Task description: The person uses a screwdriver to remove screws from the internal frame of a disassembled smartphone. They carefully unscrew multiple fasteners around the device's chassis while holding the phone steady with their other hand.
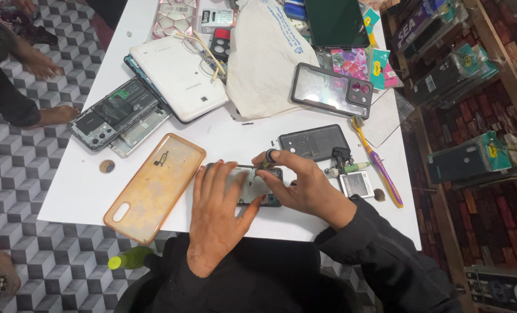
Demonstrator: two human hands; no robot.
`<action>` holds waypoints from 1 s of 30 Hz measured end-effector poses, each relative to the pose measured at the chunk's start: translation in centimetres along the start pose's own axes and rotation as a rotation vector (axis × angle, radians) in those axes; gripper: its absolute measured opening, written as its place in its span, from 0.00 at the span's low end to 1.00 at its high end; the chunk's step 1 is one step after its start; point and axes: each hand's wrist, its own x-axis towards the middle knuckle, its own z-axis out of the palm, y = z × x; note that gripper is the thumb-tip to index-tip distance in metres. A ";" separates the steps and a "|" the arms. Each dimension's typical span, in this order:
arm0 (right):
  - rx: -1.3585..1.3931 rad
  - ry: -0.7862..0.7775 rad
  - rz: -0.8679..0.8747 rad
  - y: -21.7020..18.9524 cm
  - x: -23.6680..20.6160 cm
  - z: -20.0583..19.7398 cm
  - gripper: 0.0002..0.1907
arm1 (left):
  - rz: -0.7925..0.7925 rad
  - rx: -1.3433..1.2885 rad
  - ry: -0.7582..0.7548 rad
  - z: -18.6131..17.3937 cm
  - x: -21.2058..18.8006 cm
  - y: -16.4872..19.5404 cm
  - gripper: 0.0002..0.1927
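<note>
White tabletop (79,191) fills the head view, set over a floor of grey cube-pattern tiles (32,174), with shelves of packaged phone cases (461,75) off at 3 o'clock.

My left hand (218,211) lies flat, fingers spread, pressing down on a small opened phone (252,186) near the table's front edge; it pins the phone and clasps nothing. My right hand (305,185) is pinched around a small screwdriver (262,165), whose round cap shows between my fingertips and whose thin shaft runs toward 9 o'clock over the phone's top edge.

That phone lies with its long axis from 9 to 3 o'clock, inner side up; my hands hide too much to tell which end is its top.

From the phone, an orange-tinted clear case (154,185) sits at 9 o'clock, a dark back cover (313,142) at 1, a loose battery (356,184) at 3 and a yellow-and-purple toothbrush (377,162) beyond it. 2 opened phones (116,119) and a white tablet (180,78) lie toward 11, a cloth bag (264,58) at 12.

I judge the risk is the tip slipping from a tiny screw and scratching the board, should my left hand ease off. A freed screw could also roll away among this clutter.
</note>
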 end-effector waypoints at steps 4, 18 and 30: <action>-0.049 0.005 -0.049 0.4 0.1 0.1 0.34 | -0.137 -0.130 0.192 0.2 -0.5 -0.1 0.15; -0.086 0.037 -0.048 0.4 0.3 -0.1 0.33 | 0.262 -1.003 -0.366 0.3 -6.6 -0.9 0.10; -0.117 0.006 -0.046 0.1 0.3 -0.3 0.30 | 0.260 -0.910 -0.867 4.5 -15.7 -0.1 0.14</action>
